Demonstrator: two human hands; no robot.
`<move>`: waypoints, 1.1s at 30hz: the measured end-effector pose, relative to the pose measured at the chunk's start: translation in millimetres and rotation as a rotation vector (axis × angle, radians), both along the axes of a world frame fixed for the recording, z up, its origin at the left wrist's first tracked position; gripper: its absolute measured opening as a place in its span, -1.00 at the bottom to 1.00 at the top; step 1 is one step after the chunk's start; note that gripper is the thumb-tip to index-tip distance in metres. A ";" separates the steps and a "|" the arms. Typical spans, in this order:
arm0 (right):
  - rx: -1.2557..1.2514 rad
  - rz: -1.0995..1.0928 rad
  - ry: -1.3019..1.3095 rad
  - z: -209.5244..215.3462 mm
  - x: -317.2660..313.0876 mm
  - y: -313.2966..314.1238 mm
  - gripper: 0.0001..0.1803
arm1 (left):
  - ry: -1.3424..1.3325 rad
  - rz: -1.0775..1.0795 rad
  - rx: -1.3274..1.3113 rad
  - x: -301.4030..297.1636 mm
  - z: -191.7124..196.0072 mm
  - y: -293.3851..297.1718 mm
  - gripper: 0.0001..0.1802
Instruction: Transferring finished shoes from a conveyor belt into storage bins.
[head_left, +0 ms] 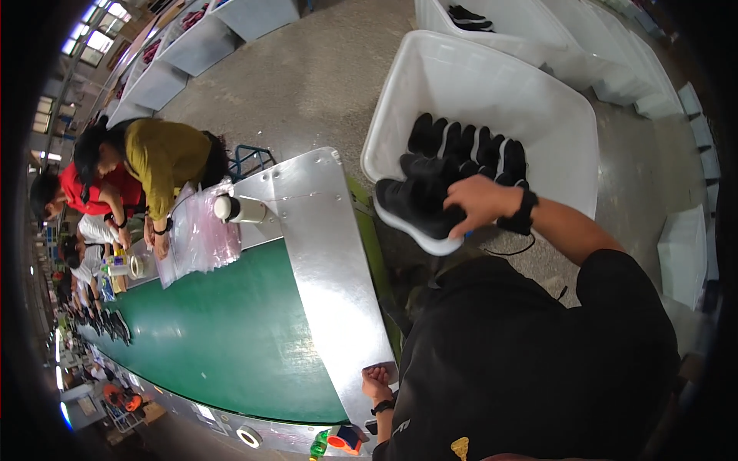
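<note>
My right hand (480, 201) is closed round a black sneaker (411, 206) with a thick white sole, held over the near edge of a large white plastic bin (492, 65). Another dark shoe shows right behind it; whether I grip that one too is hard to tell. Inside the bin, several black sneakers (469, 144) with white soles stand packed in rows. My left hand (377, 382) rests with curled fingers on the metal end plate (323, 269) of a green conveyor belt (223, 323), and nothing shows in it.
A white bottle (238, 209) and clear plastic bags (200, 234) lie at the belt's far side, by a co-worker in a yellow top (165, 157). An orange tape dispenser (344, 439) sits near my left arm. More shoes (115, 326) are far down the belt. Other white bins (196, 42) stand behind.
</note>
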State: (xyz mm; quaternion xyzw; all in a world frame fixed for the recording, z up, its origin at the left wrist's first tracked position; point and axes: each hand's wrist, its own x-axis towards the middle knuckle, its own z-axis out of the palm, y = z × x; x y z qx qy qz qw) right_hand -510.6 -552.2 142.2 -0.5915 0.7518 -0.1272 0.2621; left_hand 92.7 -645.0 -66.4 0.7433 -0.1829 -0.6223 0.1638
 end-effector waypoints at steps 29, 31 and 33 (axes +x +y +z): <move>0.108 -0.547 -0.174 -227.8 -144.4 77.9 -0.34 | -0.178 -0.487 -0.040 -127.1 88.9 92.2 -0.76; 0.178 -0.483 -0.372 -222.2 -124.6 74.5 -0.42 | -0.157 -0.508 -0.039 -119.3 86.3 97.3 -0.77; 0.085 -0.496 -0.352 -226.8 -104.5 87.5 -0.50 | -0.117 -0.578 -0.101 -119.4 83.2 103.9 -0.77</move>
